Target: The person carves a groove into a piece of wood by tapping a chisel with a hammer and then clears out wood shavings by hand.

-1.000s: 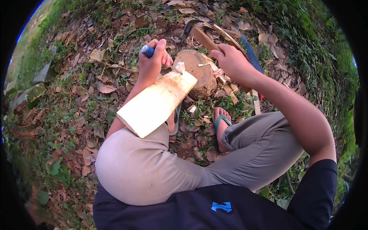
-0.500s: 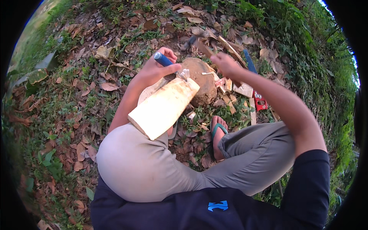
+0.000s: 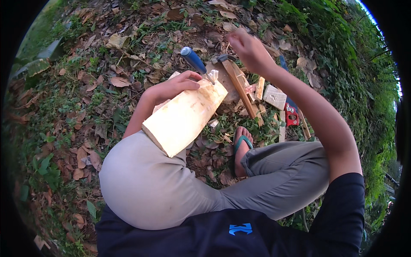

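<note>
Outdoors, a person sits on leaf-strewn ground [image 3: 81, 111] with knees bent, seen from above.

One pale wooden block [image 3: 184, 118], the largest thing being worked, rests on the person's left thigh and slopes up and away toward a stump [image 3: 222, 81] that is mostly hidden behind it. The block's broad face looks smooth and largely uncut; only its far end, where the tool tip sits, seems to have been worked. Judging by that, the carving appears to be at an early stage, with most of the shaping still to do.

One hammer [image 3: 239, 83] with a long wooden handle is at the right hand, its metal head raised near the stump. The right hand [image 3: 248, 51] is closed, and it seems to grip the hammer near the head, though the exact hold is hard to make out.

One chisel [image 3: 195, 62] with a blue handle stands tilted at the block's far end, its blade touching the wood. The left hand [image 3: 175, 85] curls closed around the block's far end at the chisel's base, steadying both.

Several wood offcuts [image 3: 274, 96], at least three, lie near the stump. One small red object [image 3: 292, 115] lies just beyond them, too small to identify. One foot in a green sandal [image 3: 240, 147] rests among the leaves.
</note>
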The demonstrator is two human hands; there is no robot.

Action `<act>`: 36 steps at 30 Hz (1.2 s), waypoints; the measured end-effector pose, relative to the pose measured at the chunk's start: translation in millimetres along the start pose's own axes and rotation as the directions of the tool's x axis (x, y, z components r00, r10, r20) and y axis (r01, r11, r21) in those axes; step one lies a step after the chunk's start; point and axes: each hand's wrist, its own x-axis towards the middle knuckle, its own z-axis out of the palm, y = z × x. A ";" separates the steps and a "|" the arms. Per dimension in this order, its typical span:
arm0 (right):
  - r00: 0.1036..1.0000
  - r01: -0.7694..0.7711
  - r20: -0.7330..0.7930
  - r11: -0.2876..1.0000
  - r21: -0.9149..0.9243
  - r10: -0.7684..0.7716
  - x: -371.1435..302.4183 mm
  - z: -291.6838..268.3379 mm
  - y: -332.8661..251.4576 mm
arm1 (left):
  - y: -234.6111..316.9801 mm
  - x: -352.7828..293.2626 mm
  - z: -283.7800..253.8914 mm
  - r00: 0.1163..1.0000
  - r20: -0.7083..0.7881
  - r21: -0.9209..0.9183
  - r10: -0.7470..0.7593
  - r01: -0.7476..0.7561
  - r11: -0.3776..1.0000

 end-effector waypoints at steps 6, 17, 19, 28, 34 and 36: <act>0.802 0.592 -0.125 0.804 0.046 -0.584 19.9 32.0 -100.7 | 22.9 -38.6 61.3 0.984 -0.134 -0.308 0.115 -0.152 0.939; 0.978 0.042 -0.154 0.599 0.800 0.138 34.5 33.5 -40.1 | 21.3 -65.6 94.3 0.882 -0.429 -0.299 0.193 -0.341 0.891; 0.965 0.069 -0.180 0.474 0.878 0.192 33.6 16.2 -13.6 | 22.1 -67.2 92.0 0.900 -0.410 -0.386 0.149 -0.319 0.866; 0.704 0.047 -0.458 0.608 0.793 0.543 26.9 -60.9 80.7 | 25.6 -68.7 92.2 0.911 -0.386 -0.441 0.146 -0.321 0.838; 0.975 -0.152 0.163 0.988 0.015 0.148 43.1 -76.8 -14.5 | 26.5 -73.1 91.8 0.910 -0.396 -0.460 0.120 -0.310 0.832; 0.868 0.032 0.488 0.969 -0.244 0.094 13.7 -58.3 -15.6 | 30.2 -65.1 95.0 0.923 -0.366 -0.474 0.120 -0.295 0.830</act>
